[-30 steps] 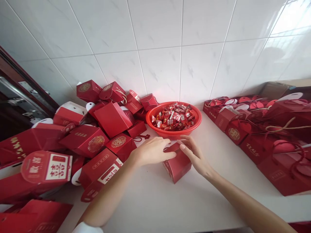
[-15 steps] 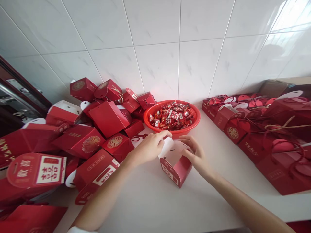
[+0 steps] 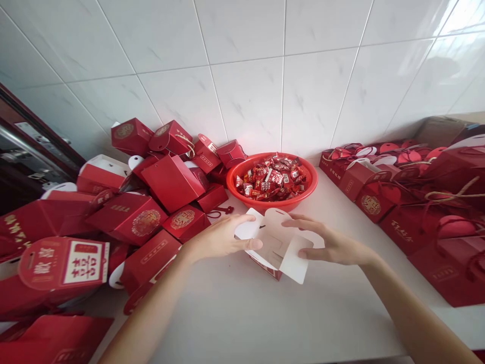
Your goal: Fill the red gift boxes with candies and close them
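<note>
A small red gift box (image 3: 273,246) stands on the white tabletop, its top open and its white flaps folded outward. I can see down into its pale inside, where no candy shows. At the box's left flap is my left hand (image 3: 223,236), thumb and forefinger on either side of the white card. My right hand (image 3: 328,241) grips the other side, with the thumb on the right flap and the fingers by the rear flap. Just behind the box, a red plastic basket (image 3: 232,188) holds many wrapped candies (image 3: 271,177).
A heap of red gift boxes (image 3: 172,183) covers the left side. Rows of red boxes with cord handles (image 3: 401,222) line the right. A white tiled wall (image 3: 246,101) rises behind the basket. A brown carton (image 3: 435,132) stands at the far right.
The box's flaps have been spread outward, so its white inside shows more. My right hand has moved right and my left thumb has come away from the forefinger.
</note>
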The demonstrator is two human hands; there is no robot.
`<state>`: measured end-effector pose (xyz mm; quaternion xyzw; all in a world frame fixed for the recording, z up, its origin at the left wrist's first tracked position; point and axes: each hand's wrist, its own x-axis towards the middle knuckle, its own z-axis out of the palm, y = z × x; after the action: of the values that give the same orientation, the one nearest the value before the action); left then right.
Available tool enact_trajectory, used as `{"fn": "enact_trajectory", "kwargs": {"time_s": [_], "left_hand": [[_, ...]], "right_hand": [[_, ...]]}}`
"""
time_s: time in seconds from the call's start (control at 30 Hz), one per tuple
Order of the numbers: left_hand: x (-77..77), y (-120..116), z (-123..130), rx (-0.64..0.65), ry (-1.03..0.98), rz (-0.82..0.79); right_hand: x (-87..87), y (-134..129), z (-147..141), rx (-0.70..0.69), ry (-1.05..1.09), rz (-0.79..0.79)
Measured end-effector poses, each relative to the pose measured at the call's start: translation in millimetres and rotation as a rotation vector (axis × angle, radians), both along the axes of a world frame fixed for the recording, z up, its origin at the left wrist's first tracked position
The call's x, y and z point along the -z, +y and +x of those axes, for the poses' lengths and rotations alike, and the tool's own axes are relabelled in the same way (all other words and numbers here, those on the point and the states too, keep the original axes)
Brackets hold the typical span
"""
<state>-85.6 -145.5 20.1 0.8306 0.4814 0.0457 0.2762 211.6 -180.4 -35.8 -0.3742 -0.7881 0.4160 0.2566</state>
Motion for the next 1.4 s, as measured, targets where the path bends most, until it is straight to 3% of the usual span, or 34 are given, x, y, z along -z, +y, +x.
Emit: {"fn": "enact_trajectory", "kwargs": {"time_s": [0.17, 0.37, 0.53, 0.67, 0.83, 0.93, 1.03, 1.13, 1.27, 1.4], "left_hand": [[5.3, 0, -5, 0.195, -0.015, -0.117], [16.4, 4, -2, 0.217, -0.081, -0.17], [27.3, 17, 2, 0.229, -0.063, -0.069], [26.5, 20, 7, 0.227, -0.017, -0.003], [4.9, 11, 4, 0.206, -0.037, 0.045], [-8.1, 13, -1, 0.157, -0.105, 0.111], [-14.3, 30, 3, 0.047, -0.204, 0.217], [-11.1, 63, 22, 0.02, -0.301, 0.305], [3.9, 118, 52, -0.047, -0.274, 0.31], [21.0, 159, 62, -0.158, -0.217, 0.308]], "right_hand": [[2.4, 2, 2, 0.058, -0.033, -0.209], [-0.8, 2, -4, -0.011, 0.035, -0.315], [4.1, 7, 0, 0.01, 0.066, -0.341], [3.8, 11, 11, 0.074, 0.013, -0.25], [-6.8, 12, 20, 0.118, 0.12, -0.066], [-21.5, 19, 21, 0.219, 0.207, 0.035], [-34.8, 41, 19, 0.429, 0.256, 0.144], [-38.7, 81, 11, 0.564, 0.27, 0.249], [-31.3, 138, -14, 0.624, 0.085, 0.272], [-21.1, 168, -38, 0.565, -0.002, 0.274]]}}
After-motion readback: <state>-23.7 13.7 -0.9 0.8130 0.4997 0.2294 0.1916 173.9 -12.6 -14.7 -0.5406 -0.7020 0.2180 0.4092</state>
